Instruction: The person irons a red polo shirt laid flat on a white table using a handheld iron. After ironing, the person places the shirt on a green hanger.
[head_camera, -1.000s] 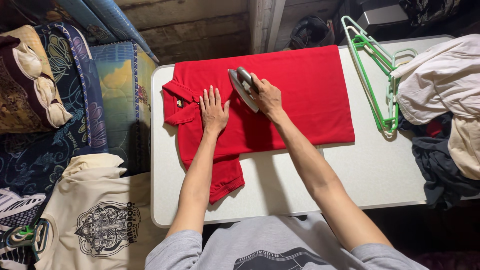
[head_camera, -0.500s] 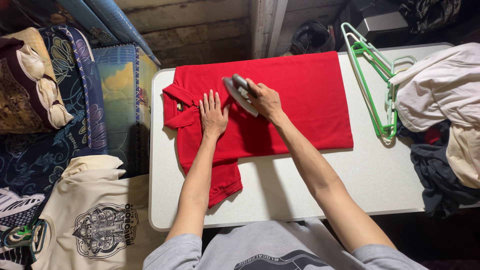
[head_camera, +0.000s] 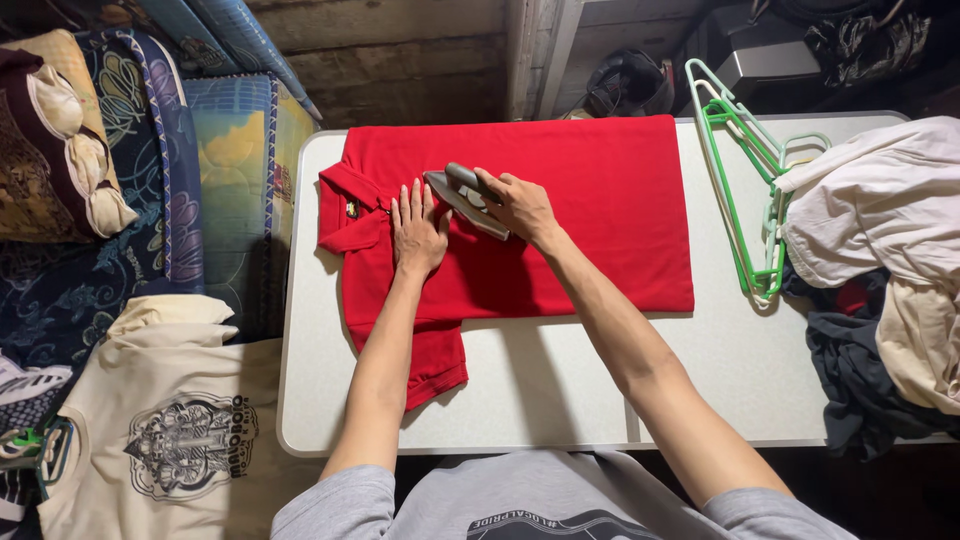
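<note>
Red polo shirt (head_camera: 590, 220) lies flat on the white bench (head_camera: 560, 390), collar toward the person's left, hem toward the right, so its long axis runs across the bench from left to right. One sleeve hangs down toward the near edge.

Left hand (head_camera: 418, 228): open flat, fingers extended and close together, palm pressed on the shirt just beside the collar. It holds nothing.

Right hand (head_camera: 520, 207): closed around the handle of one grey iron (head_camera: 462, 198), which rests on the upper chest of the shirt. The iron's pointed nose faces the collar (toward the left and slightly away from the person), and its long axis lies at a slant to the shirt's own. Nose of the iron sits just beside the left hand's fingertips; whether they touch cannot be told.

Count: one red shirt, one iron, two hands. Several green and pale hangers (head_camera: 745, 170) lie bunched on the bench to the right of the shirt (exact number not clear). One heap of mixed clothes (head_camera: 880, 260) occupies the right end. One cream printed shirt (head_camera: 170, 430) lies off the bench at lower left.
</note>
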